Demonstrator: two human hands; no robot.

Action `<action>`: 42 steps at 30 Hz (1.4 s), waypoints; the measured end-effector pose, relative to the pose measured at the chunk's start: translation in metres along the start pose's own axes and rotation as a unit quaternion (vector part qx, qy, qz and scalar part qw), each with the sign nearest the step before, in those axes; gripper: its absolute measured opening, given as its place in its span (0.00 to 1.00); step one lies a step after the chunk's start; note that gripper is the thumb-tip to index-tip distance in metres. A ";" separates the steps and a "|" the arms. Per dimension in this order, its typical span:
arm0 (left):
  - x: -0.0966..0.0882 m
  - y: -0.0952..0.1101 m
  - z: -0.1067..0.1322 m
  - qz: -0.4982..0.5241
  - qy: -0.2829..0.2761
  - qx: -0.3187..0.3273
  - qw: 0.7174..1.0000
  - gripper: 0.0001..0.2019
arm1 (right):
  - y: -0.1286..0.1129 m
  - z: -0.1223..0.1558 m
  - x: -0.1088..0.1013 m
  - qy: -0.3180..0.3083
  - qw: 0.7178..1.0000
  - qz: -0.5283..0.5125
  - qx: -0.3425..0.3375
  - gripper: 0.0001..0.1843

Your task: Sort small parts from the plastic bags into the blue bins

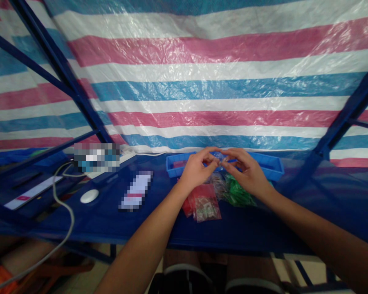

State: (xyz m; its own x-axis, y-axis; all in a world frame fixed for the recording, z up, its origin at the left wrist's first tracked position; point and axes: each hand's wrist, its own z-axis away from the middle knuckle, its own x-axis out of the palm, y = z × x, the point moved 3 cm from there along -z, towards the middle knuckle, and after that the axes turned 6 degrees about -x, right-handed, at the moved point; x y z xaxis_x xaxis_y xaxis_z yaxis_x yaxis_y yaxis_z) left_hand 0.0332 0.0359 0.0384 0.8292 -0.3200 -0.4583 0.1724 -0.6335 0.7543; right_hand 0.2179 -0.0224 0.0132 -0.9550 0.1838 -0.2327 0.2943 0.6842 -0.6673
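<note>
My left hand [200,166] and my right hand [243,168] meet above the blue table, each with thumb and fingers pinched. Between their fingertips is a small clear plastic bag [221,157]; its contents are too small to make out. Just below lie red-edged plastic bags [207,204] with small pieces inside. A heap of green plastic bags [237,192] sits under my right hand. Some clear bags [218,183] lie between the red and green ones. Behind my hands stand blue plastic trays, a left one [171,171] and a right one [277,173], partly hidden by my hands.
A phone [137,190] with a blurred screen and a white computer mouse [89,196] lie to the left. A white cable [71,222] hangs over the table's front edge. Blue metal frame bars [337,126] rise at both sides, before a striped plastic sheet [208,85].
</note>
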 end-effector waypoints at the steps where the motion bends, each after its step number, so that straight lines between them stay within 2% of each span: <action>1: 0.000 -0.001 0.000 0.018 0.001 -0.008 1.000 0.17 | -0.003 0.000 0.000 -0.017 0.999 0.023 -0.018 0.18; 3: 0.000 -0.006 -0.001 0.057 0.004 -0.026 0.998 0.17 | -0.005 0.000 0.000 -0.041 0.997 0.054 -0.041 0.19; 6: 0.001 -0.013 -0.003 0.119 0.002 -0.059 0.991 0.21 | -0.003 0.001 0.000 -0.045 0.993 0.094 -0.053 0.22; 12: 0.004 -0.017 -0.006 0.211 -0.053 -0.098 0.971 0.18 | -0.002 0.000 -0.004 -0.019 0.987 0.135 -0.080 0.13; 15: 0.004 -0.013 -0.006 0.202 -0.070 -0.096 0.972 0.18 | -0.003 -0.002 -0.005 -0.001 0.990 0.123 -0.064 0.11; 20: 0.003 -0.011 -0.004 0.123 -0.065 -0.077 0.987 0.18 | 0.004 -0.003 -0.008 0.026 0.997 0.073 0.008 0.17; 22: 0.002 -0.011 -0.003 0.059 -0.041 -0.052 0.996 0.16 | 0.009 -0.003 -0.008 0.025 0.998 0.040 0.041 0.19; 25: -0.001 -0.004 -0.001 -0.048 0.000 0.033 0.998 0.16 | 0.017 -0.002 -0.007 0.022 0.995 -0.028 0.091 0.20; 28: -0.002 0.006 0.002 -0.135 0.013 0.129 0.982 0.26 | 0.024 -0.001 -0.004 0.025 0.982 -0.118 0.146 0.20; 31: -0.002 0.009 0.003 -0.173 0.017 0.191 0.966 0.27 | 0.026 0.000 0.000 0.031 0.964 -0.189 0.184 0.19; 37: -0.003 0.008 0.001 -0.135 0.027 0.235 0.962 0.09 | 0.020 -0.001 0.003 0.013 0.949 -0.232 0.211 0.16; 42: 0.000 0.013 0.001 -0.100 0.013 0.195 0.976 0.09 | 0.018 0.000 0.002 -0.014 0.953 -0.215 0.215 0.19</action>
State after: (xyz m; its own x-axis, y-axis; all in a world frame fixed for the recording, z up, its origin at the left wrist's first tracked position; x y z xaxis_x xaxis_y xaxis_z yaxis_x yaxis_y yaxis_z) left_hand 0.0346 0.0266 0.0476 0.8141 -0.1481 -0.5616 0.1202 -0.9030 0.4124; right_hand 0.2209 -0.0091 0.0007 -0.9911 -0.0707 0.1127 -0.1301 0.3388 -0.9318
